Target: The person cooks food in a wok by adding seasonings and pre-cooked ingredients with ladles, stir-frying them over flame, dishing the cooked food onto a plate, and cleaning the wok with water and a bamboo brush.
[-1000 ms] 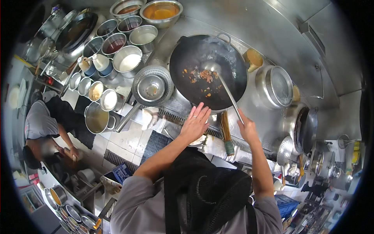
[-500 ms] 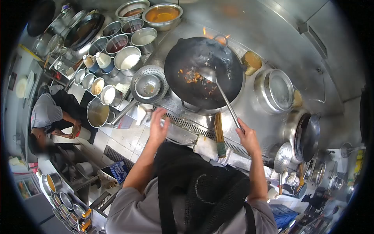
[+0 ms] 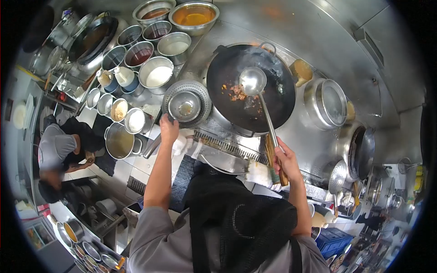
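My right hand is closed round the handle of a long steel ladle, whose bowl is over the wok. Small browned food pieces lie in the black wok, left of and below the ladle bowl. My left hand is at the near left edge of the perforated strainer, its fingers bent round the strainer's handle. A small steel bowl sits inside the strainer.
Steel pots of sauces and an oil basin stand at the upper left. A lidded pot is right of the wok. A bamboo brush lies at the stove's front edge. Another person bends at the far left.
My left hand has moved from near the wok to the strainer's handle and closed on it. The ladle bowl is now raised above the food. The wok's rear flames have shrunk.
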A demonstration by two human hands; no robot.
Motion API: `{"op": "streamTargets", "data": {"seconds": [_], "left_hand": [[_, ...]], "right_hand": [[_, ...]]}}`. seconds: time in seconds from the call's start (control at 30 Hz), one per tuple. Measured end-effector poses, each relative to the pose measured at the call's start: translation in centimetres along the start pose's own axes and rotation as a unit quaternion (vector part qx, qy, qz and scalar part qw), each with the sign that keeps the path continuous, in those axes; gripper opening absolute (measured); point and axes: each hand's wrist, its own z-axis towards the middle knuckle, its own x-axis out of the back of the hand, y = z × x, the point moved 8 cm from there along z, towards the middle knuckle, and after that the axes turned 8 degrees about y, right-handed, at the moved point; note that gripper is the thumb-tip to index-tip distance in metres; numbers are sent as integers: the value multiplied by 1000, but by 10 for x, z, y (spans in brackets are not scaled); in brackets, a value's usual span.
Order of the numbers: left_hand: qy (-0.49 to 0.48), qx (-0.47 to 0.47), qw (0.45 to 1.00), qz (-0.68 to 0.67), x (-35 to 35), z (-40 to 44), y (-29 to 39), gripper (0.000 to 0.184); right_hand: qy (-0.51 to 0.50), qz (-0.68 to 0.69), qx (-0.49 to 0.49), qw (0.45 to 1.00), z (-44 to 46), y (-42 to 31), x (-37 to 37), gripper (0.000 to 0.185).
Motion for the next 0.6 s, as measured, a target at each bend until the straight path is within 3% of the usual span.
{"op": "streamTargets", "data": {"seconds": [0.2,0.27,0.33,0.4,0.47,0.57,0.6], "left_hand": [[-15,9,1000,-10,-28,29,-25,67],[-31,4,999,5,-36,34,-30,69],[-103,132,981,-100,-42,31,-38,59],[-100,146,974,-139,-39,33,-31,53],[-98,160,967,-173,-35,36,-27,48],[-112,160,966,-172,-34,35,-17,43],[-99,154,965,-189,-32,36,-14,42]], "right_hand": [[25,-43,28,998,-1,-5,-47,60],[16,30,-37,999,-12,0,-55,60],[37,-28,-24,999,-9,8,-63,61],[60,-37,11,997,-6,3,-70,62],[63,16,-21,998,-6,10,-71,63],[57,-63,13,996,-1,20,-63,62],[122,-219,88,964,-9,4,-56,61]]}}
